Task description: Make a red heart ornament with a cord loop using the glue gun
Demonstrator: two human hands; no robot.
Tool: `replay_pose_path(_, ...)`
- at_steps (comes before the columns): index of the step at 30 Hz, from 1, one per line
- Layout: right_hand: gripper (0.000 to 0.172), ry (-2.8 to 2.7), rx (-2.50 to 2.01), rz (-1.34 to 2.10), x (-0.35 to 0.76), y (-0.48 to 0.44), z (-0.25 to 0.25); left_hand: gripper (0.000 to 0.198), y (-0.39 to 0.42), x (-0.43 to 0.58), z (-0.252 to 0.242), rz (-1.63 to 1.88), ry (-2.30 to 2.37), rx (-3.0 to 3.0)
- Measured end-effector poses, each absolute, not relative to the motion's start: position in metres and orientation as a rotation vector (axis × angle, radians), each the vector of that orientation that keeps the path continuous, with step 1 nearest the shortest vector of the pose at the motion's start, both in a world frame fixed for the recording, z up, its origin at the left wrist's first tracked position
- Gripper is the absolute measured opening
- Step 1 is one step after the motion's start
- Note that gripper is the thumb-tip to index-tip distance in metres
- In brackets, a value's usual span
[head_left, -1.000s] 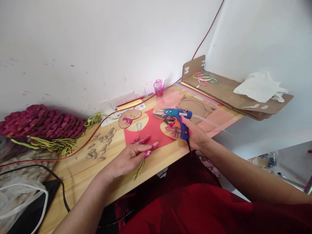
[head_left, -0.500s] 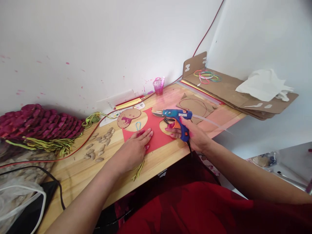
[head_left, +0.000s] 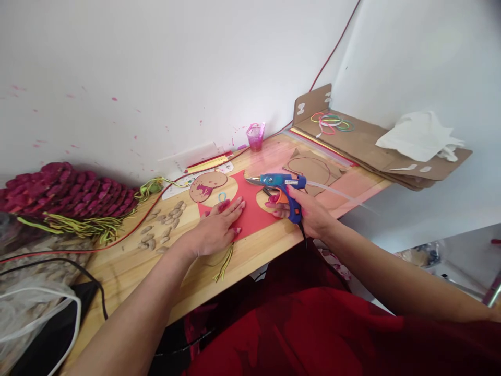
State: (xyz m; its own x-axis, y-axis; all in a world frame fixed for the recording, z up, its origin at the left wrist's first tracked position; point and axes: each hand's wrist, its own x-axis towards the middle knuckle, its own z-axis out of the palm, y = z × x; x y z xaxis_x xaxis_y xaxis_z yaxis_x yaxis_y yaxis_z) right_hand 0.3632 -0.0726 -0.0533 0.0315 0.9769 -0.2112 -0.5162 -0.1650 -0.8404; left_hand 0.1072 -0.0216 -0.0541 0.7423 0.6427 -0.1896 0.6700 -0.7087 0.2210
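A blue hot glue gun [head_left: 287,187] with an orange trigger is in the grip of my right hand [head_left: 311,211]. Its nozzle points left over a red sheet [head_left: 260,222] with rounded cut-outs, and a clear glue stick sticks out of its back end. Flat on the left part of that sheet rests my left hand [head_left: 217,227], fingers stretched out. Just beyond its fingertips shows a light-blue loop [head_left: 222,197]. Green-yellow yarn strands [head_left: 224,265] come out from under the palm; what lies beneath it is hidden. A paint-stained cardboard shape [head_left: 207,186] sits behind the sheet.
Several pistachio-like shells [head_left: 172,216] are scattered at left, near a magenta scaly piece [head_left: 74,196] with yarn fringe. A plastic cup [head_left: 255,138] with pink paint stands by the wall. Folded cardboard [head_left: 364,141] carries elastic cords and white tissue [head_left: 420,137]. Cables cross the table's left side.
My left hand has shifted slightly and covers more of the light-blue loop. The glue gun stays nearly in place in my right hand. The view has moved a little.
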Motion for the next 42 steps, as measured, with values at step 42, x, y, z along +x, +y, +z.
replay_pose_path(42, 0.052, -0.664, -0.955, 1.510, 0.361, -0.073, -0.051, 0.043, -0.080, 0.102, -0.062, 0.485, 1.097, 2.569)
